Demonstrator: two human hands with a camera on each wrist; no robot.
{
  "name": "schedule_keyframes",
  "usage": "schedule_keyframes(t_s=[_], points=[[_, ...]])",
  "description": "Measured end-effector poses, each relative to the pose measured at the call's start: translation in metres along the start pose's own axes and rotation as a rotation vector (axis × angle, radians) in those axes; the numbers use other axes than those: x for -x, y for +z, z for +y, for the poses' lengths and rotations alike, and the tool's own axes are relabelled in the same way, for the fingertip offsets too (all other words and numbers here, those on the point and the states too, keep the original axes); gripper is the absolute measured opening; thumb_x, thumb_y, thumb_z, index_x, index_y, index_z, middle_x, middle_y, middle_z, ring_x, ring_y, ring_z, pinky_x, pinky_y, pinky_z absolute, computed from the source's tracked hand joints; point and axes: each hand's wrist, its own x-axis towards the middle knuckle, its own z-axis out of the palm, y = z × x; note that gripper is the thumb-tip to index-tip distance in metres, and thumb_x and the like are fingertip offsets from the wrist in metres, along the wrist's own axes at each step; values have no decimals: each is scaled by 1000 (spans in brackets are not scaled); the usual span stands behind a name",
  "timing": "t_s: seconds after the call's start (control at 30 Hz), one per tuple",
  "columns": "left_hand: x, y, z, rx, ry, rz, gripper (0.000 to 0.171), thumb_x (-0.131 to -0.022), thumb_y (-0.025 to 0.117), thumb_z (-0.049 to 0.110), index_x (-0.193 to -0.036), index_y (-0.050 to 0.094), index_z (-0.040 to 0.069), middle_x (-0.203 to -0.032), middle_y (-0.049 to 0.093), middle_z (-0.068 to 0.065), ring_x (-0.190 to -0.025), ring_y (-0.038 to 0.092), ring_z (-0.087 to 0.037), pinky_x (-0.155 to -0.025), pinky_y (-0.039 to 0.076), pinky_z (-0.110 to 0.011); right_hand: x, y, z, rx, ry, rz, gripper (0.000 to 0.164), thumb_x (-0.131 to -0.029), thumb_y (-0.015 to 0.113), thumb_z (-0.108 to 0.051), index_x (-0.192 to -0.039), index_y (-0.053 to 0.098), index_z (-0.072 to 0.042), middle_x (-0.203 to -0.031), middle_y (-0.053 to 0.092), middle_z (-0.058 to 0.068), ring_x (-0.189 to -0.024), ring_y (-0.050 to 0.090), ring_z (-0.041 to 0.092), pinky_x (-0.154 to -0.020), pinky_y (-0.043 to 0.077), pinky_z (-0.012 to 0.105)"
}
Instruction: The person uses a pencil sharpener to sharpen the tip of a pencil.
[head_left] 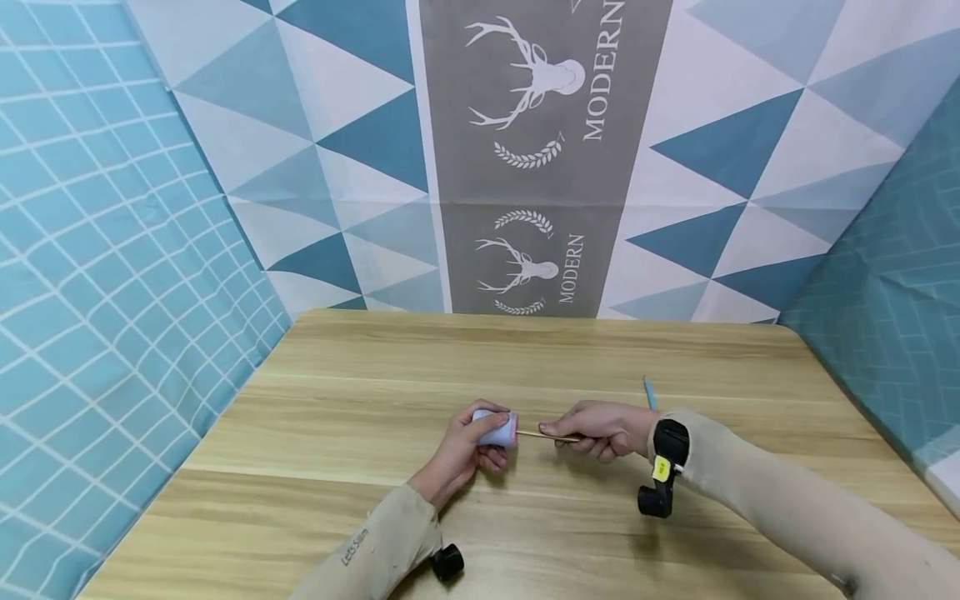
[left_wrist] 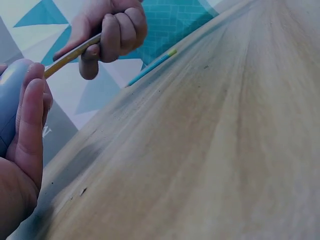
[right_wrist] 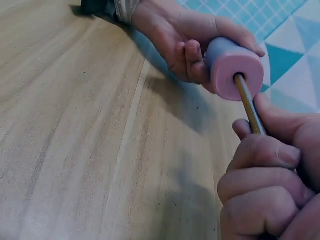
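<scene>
My left hand (head_left: 463,446) grips a small lavender-blue pencil sharpener (head_left: 492,427), thumb along its upper side and fingers beneath. Its pink end face (right_wrist: 227,80) points right and has a round hole in the middle. Between the thumb and curled fingers of my right hand (head_left: 600,427) is a gold-coloured pencil (right_wrist: 248,102), its far tip hidden inside that hole. Both hands hover over the wooden table, casting shadows on it. In the left wrist view the pencil (left_wrist: 70,59) slants up from the sharpener to the right hand.
A thin light-blue stick (left_wrist: 152,67) with a yellow-green end lies on the wooden table (head_left: 337,392), beyond the right wrist and partly hidden by it in the head view. Patterned cloths (head_left: 360,167) hang behind the table and at both sides. Each wrist wears a small black camera (head_left: 657,500).
</scene>
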Motion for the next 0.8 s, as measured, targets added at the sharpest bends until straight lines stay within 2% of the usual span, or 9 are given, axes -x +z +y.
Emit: schedule_keyframes(t_s=[0.07, 0.13, 0.27, 0.33, 0.4, 0.5, 0.57, 0.67, 0.8], points=[[0, 0, 1, 4, 9, 1, 10, -91, 63, 12, -98, 70, 13, -70, 61, -15, -44, 62, -15, -39, 55, -26, 0, -2, -2, -14, -2, -21, 34, -99, 60, -37, -77, 57, -12, -54, 27, -6, -44, 18, 6, -39, 15, 18], [1, -1, 1, 20, 18, 3, 9, -91, 62, 12, -95, 70, 16, -70, 61, -14, -44, 62, -15, -39, 55, -26, 3, -3, -4, 5, -65, -12, 33, -100, 59, -34, -82, 60, -6, -54, 32, -5, -44, 20, 6, -39, 16, 18], [0, -1, 1, 40, 23, 3, 9, -92, 61, 14, -94, 69, 18, -71, 61, -13, -44, 62, -14, -39, 54, -25, 12, -4, -6, 95, -277, 84, 38, -102, 55, -29, -96, 65, 7, -60, 54, 3, -43, 30, 8, -40, 26, 22], [0, -1, 0, 41, 22, 1, 8, -93, 60, 15, -95, 68, 17, -72, 62, -12, -45, 62, -14, -40, 54, -25, 18, -4, -6, 209, -407, 137, 36, -103, 54, -25, -99, 68, 8, -68, 63, 7, -44, 37, 8, -39, 33, 23], [-1, 0, -1, 39, 19, -3, 8, -94, 60, 16, -96, 68, 17, -73, 63, -12, -45, 62, -13, -40, 55, -24, 24, -2, -4, 399, -560, 189, 27, -102, 57, -19, -102, 71, 4, -77, 69, 7, -50, 46, 7, -44, 43, 24], [-1, 1, -2, 38, 10, -11, 8, -94, 59, 16, -96, 67, 16, -74, 64, -12, -45, 62, -13, -41, 55, -25, 28, 3, 1, 803, -831, 301, 12, -96, 65, -9, -103, 72, -2, -85, 70, 3, -62, 56, 4, -53, 52, 22], [0, 0, -1, 34, 0, -12, 8, -94, 60, 17, -96, 68, 17, -75, 64, -12, -45, 62, -14, -42, 56, -26, 26, 6, 6, 1069, -1019, 406, 11, -92, 69, -7, -102, 70, -4, -87, 67, 0, -68, 60, 4, -58, 54, 21], [0, -1, -1, 27, -6, -12, 8, -94, 60, 17, -95, 68, 18, -76, 65, -12, -45, 62, -13, -42, 56, -26, 20, 9, 11, 1372, -1251, 577, 14, -103, 53, -10, -102, 65, -3, -84, 60, 1, -65, 59, 9, -50, 51, 20], [-1, -3, 0, 31, -1, -13, 10, -95, 58, 17, -94, 68, 18, -75, 65, -11, -45, 61, -12, -42, 55, -25, 7, 10, 14, 1586, -1411, 766, 42, -111, 25, -18, -97, 62, -3, -77, 55, 2, -55, 51, 12, -40, 42, 20]])
